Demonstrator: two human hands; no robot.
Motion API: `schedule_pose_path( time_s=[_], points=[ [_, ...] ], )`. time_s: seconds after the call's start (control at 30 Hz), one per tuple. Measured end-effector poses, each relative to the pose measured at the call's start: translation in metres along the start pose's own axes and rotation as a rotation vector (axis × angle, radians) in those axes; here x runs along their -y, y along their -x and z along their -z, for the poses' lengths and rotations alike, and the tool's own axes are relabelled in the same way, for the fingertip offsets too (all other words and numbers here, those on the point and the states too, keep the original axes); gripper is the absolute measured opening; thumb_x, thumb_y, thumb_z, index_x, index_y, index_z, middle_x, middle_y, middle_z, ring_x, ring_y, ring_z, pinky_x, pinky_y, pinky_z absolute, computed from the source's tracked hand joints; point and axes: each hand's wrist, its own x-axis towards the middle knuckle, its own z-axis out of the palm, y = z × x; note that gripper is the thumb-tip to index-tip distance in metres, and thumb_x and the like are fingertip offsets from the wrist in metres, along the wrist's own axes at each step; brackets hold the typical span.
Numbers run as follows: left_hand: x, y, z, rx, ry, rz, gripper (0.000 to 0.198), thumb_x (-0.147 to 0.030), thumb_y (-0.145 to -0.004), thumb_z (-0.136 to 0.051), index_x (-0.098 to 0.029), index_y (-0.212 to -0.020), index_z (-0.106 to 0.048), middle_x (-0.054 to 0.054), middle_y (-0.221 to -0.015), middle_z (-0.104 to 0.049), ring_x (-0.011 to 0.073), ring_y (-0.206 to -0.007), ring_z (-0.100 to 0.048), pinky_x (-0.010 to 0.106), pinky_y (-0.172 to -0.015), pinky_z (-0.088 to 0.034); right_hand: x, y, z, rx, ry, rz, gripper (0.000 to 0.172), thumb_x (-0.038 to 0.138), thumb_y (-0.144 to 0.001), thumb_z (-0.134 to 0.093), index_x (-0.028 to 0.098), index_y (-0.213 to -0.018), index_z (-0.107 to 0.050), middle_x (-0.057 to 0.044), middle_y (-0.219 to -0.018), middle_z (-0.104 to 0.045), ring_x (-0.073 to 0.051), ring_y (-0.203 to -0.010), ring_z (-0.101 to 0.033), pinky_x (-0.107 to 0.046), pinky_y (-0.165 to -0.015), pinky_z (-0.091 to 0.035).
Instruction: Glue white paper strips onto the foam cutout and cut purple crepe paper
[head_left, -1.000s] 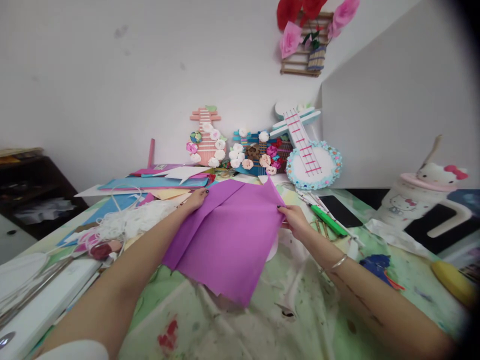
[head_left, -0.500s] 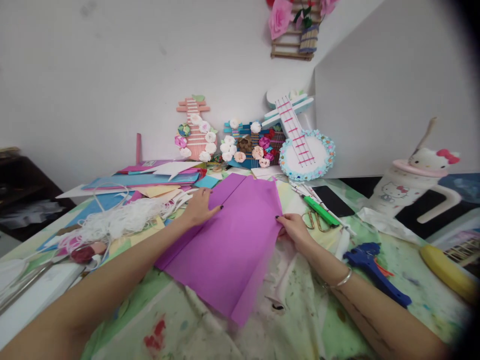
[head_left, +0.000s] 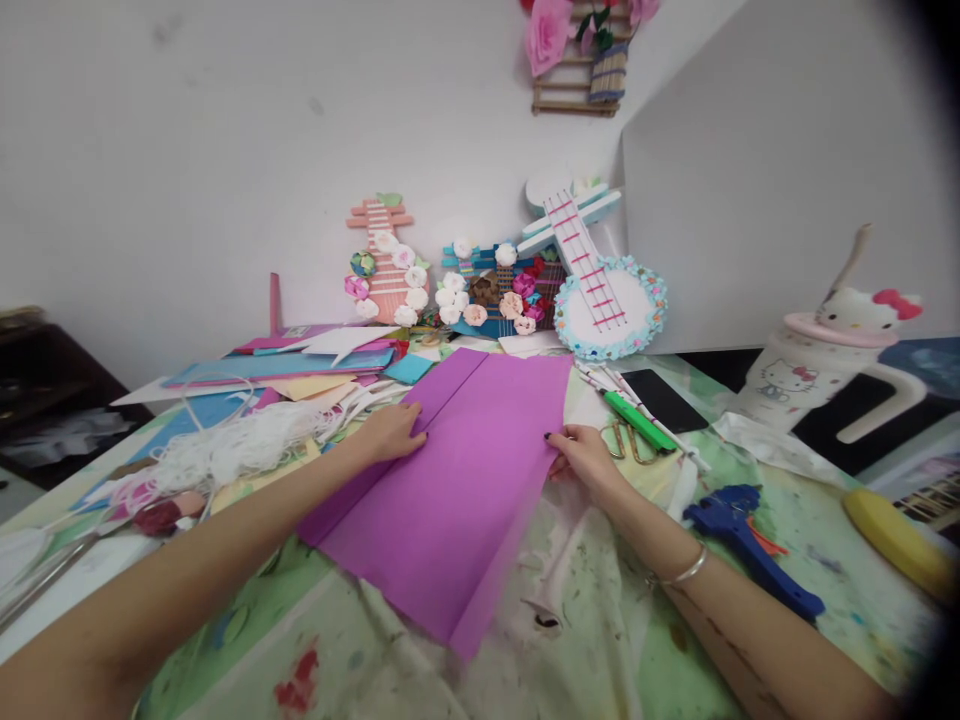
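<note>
A large sheet of purple paper (head_left: 457,470) spreads across the middle of the table, with a lengthwise crease near its left side. My left hand (head_left: 391,432) grips its left edge, thumb on top and the other fingers partly hidden at the edge. On the opposite side, my right hand (head_left: 589,460) pinches the right edge between thumb and fingers. The sheet's near corner hangs slightly raised over the cloth. Gold-handled scissors (head_left: 630,442) and a green box cutter (head_left: 637,420) lie just beyond my right hand.
White string (head_left: 240,440) is heaped left, before stacked coloured paper (head_left: 300,362). Decorated instrument models (head_left: 611,300) lean on the wall. A black phone (head_left: 666,398), blue glue gun (head_left: 750,550) and white cup (head_left: 795,375) are at right. A stained cloth (head_left: 420,660) covers the table.
My left hand has moved down and left along the sheet's left edge, and its thumb is drawn in. The sheet's far right corner lies flatter. My right hand keeps its pinch.
</note>
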Motion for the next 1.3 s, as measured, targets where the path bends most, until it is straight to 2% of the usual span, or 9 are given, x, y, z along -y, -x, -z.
schedule_pose_path(
  time_s=[0.13,0.3,0.47,0.57,0.7,0.83,1.0,1.13,1.3],
  points=[
    [-0.002,-0.002,0.003,0.011,-0.037,-0.001,0.045,-0.044,-0.082,-0.044,-0.014,-0.115,-0.052,0.016,-0.107,-0.063,0.0293,-0.099,-0.06,0.039,-0.084,-0.044,-0.001,-0.002,0.002,0.0,-0.007,-0.009,0.01,0.021,-0.08,-0.052,0.017,-0.07,-0.053,0.0,-0.043,-0.059,-0.014,-0.039,-0.058,-0.021,-0.038,-0.047],
    [-0.002,-0.001,0.006,0.028,-0.078,-0.023,0.032,-0.032,-0.08,-0.046,-0.015,-0.105,-0.057,0.013,-0.101,-0.064,0.0278,-0.096,-0.061,0.036,-0.081,-0.045,-0.002,-0.005,0.004,0.005,-0.013,-0.021,0.013,0.021,-0.08,-0.051,0.016,-0.068,-0.054,-0.001,-0.044,-0.059,-0.015,-0.039,-0.058,-0.022,-0.038,-0.048],
    [-0.003,-0.005,0.007,0.012,-0.072,0.005,0.031,-0.021,-0.077,-0.046,-0.015,-0.105,-0.057,0.014,-0.095,-0.065,0.0284,-0.089,-0.062,0.036,-0.074,-0.047,-0.003,-0.006,0.005,0.007,-0.008,-0.018,0.013,0.02,-0.08,-0.05,0.017,-0.068,-0.053,-0.001,-0.044,-0.059,-0.015,-0.039,-0.058,-0.022,-0.037,-0.047],
    [0.002,-0.012,0.006,-0.03,-0.05,0.044,0.031,-0.016,-0.076,-0.046,-0.016,-0.105,-0.058,0.013,-0.099,-0.065,0.0272,-0.091,-0.062,0.035,-0.075,-0.046,-0.003,-0.006,0.005,0.004,0.006,-0.005,0.014,0.02,-0.08,-0.05,0.017,-0.067,-0.053,-0.001,-0.043,-0.058,-0.015,-0.039,-0.057,-0.022,-0.037,-0.047],
    [0.026,-0.028,0.009,-0.079,0.0,0.078,0.017,-0.023,-0.079,-0.049,-0.017,-0.088,-0.063,0.012,-0.096,-0.066,0.0268,-0.094,-0.061,0.033,-0.078,-0.045,0.0,-0.004,0.005,-0.029,0.038,0.036,0.015,0.023,-0.079,-0.051,0.018,-0.065,-0.053,0.0,-0.042,-0.057,-0.015,-0.039,-0.057,-0.023,-0.039,-0.048],
    [0.066,-0.044,0.024,-0.135,0.103,0.132,0.016,-0.031,-0.079,-0.054,-0.02,-0.08,-0.066,0.008,-0.086,-0.068,0.0239,-0.084,-0.062,0.029,-0.072,-0.045,0.004,-0.004,0.012,-0.091,0.064,0.133,0.014,0.025,-0.074,-0.054,0.019,-0.062,-0.053,0.002,-0.047,-0.057,-0.014,-0.043,-0.057,-0.023,-0.041,-0.048],
    [0.11,-0.052,0.038,-0.225,0.587,0.321,0.021,-0.035,-0.069,-0.066,-0.017,-0.079,-0.069,0.006,-0.073,-0.067,0.0181,-0.068,-0.06,0.025,-0.063,-0.044,0.01,-0.005,0.029,-0.273,0.026,0.346,0.015,0.03,-0.066,-0.055,0.017,-0.058,-0.054,0.003,-0.051,-0.051,-0.012,-0.046,-0.05,-0.022,-0.042,-0.046],
    [0.118,-0.048,0.026,-0.186,0.833,0.415,0.025,-0.035,-0.064,-0.067,-0.015,-0.08,-0.067,0.005,-0.069,-0.066,0.0161,-0.061,-0.059,0.024,-0.057,-0.045,0.02,-0.002,0.041,-0.395,-0.029,0.284,0.011,0.027,-0.059,-0.058,0.016,-0.057,-0.056,0.004,-0.045,-0.044,-0.009,-0.042,-0.04,-0.021,-0.038,-0.039],
    [0.101,-0.04,-0.007,-0.163,0.748,0.37,0.029,-0.028,-0.06,-0.066,-0.014,-0.085,-0.065,0.005,-0.07,-0.064,0.018,-0.062,-0.059,0.027,-0.058,-0.046,0.032,0.009,0.049,-0.393,-0.113,0.179,0.008,0.022,-0.054,-0.06,0.015,-0.055,-0.056,0.003,-0.046,-0.045,-0.009,-0.042,-0.041,-0.02,-0.036,-0.038]
  ],
)
